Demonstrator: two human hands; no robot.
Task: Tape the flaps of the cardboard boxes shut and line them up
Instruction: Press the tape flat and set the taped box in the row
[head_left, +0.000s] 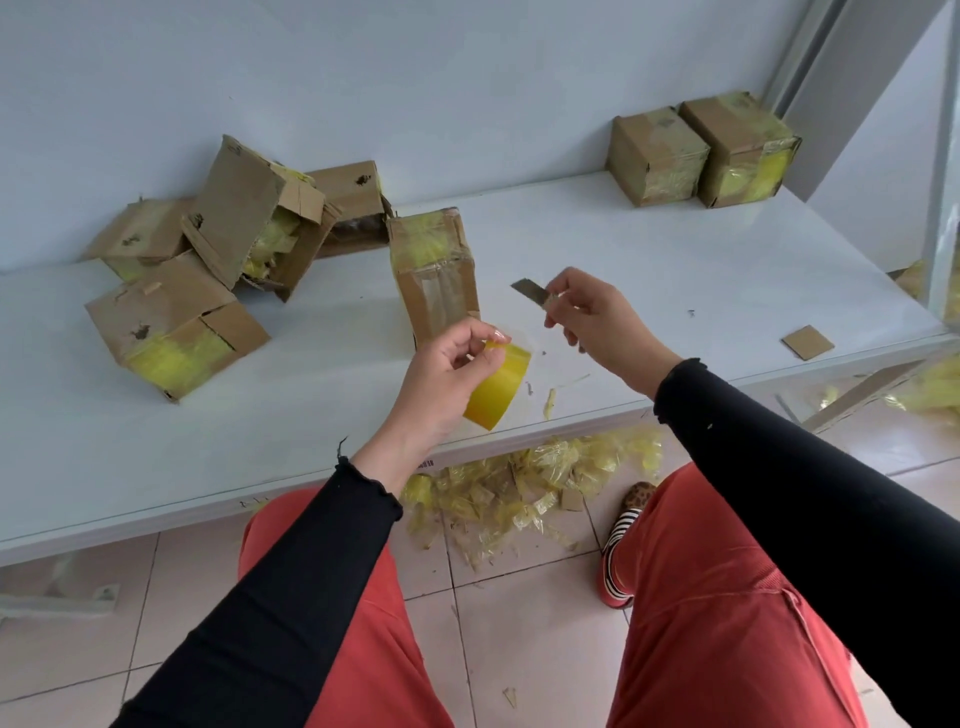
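White tabletop (623, 249) against pale wall. Cardboard box (435, 270), just beyond left hand (441, 374): light, crushable, best held by its side walls; long axis runs away from person. Tape roll (497, 387), pinched by left hand: slippery. Blade (530, 292), gripped by right hand (597, 322), points left.

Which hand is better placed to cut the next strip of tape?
The right hand: it already holds the blade, raised beside the tape roll. The left hand is busy gripping that roll.
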